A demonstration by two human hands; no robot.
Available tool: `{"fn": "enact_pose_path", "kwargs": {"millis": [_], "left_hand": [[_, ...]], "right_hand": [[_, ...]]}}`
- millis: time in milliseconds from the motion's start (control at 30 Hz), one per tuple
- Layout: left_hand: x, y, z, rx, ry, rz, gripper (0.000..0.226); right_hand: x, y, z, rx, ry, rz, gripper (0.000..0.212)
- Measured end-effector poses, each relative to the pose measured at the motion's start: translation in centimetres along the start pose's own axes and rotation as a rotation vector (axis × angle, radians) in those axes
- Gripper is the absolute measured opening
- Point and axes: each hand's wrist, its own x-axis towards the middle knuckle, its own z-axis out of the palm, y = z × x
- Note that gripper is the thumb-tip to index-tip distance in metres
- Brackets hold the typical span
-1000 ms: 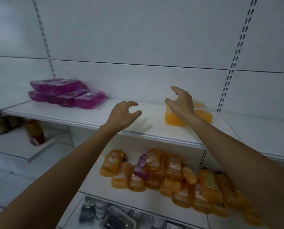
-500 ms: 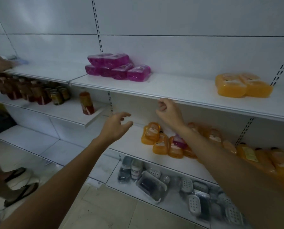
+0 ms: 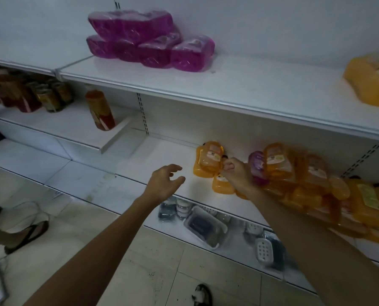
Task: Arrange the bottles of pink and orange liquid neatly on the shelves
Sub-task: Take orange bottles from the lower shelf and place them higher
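Several pink bottles [image 3: 151,40] lie stacked on the upper shelf [image 3: 239,91], with orange bottles [image 3: 373,80] lying at its right end. On the lower shelf [image 3: 157,160] a loose heap of orange bottles [image 3: 312,180] lies with one pink bottle [image 3: 258,165] among them. My right hand [image 3: 236,173] is at the heap's left end, its fingers curled round the neck of an orange bottle [image 3: 209,161]. My left hand [image 3: 165,180] hovers over the lower shelf just left of the heap, fingers spread and holding nothing.
Dark red bottles and jars [image 3: 29,93] stand on a left shelf, with a single orange-red bottle [image 3: 100,111] near its end. Soap dishes and plastic trays [image 3: 206,226] fill the bottom shelf. Another person's sandalled foot [image 3: 23,235] stands on the floor at left.
My view dropped from the upper shelf toward the lower one. My right hand came down from the upper shelf and took hold of an orange bottle; my left hand lowered beside the heap.
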Motion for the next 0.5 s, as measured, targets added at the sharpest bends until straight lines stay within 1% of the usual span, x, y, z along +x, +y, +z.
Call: {"fn": "enact_pose_path", "kwargs": {"millis": [100, 167, 200, 267, 300, 367, 433, 500], "left_hand": [[3.7, -0.5, 2.0, -0.035, -0.056, -0.035, 0.038], [5.8, -1.1, 3.4, -0.065, -0.074, -0.055, 0.037], [6.6, -1.4, 4.1, -0.072, -0.086, -0.063, 0.037], [8.1, -1.9, 5.3, -0.070, -0.117, -0.065, 0.038], [8.8, -2.0, 5.9, -0.069, -0.135, -0.057, 0.038], [10.4, -1.5, 6.9, -0.074, -0.174, -0.029, 0.040], [12.1, -0.6, 7.9, -0.087, -0.201, -0.015, 0.040], [13.4, 0.6, 8.8, -0.105, -0.214, 0.007, 0.040]], "right_hand": [[2.6, 0.9, 0.5, -0.001, -0.008, 0.053, 0.016], [3.9, 1.6, 0.9, 0.013, -0.003, 0.070, 0.014], [4.3, 2.1, 1.1, 0.007, 0.002, 0.080, 0.015], [4.8, 3.2, 1.0, -0.028, 0.018, 0.110, 0.025], [4.9, 3.9, 0.8, -0.059, 0.050, 0.116, 0.025], [4.9, 4.7, -0.3, -0.116, 0.199, 0.100, 0.021], [4.9, 5.3, -1.8, -0.211, 0.378, 0.049, 0.030], [5.4, 6.1, -3.5, -0.320, 0.482, 0.057, 0.042]]}}
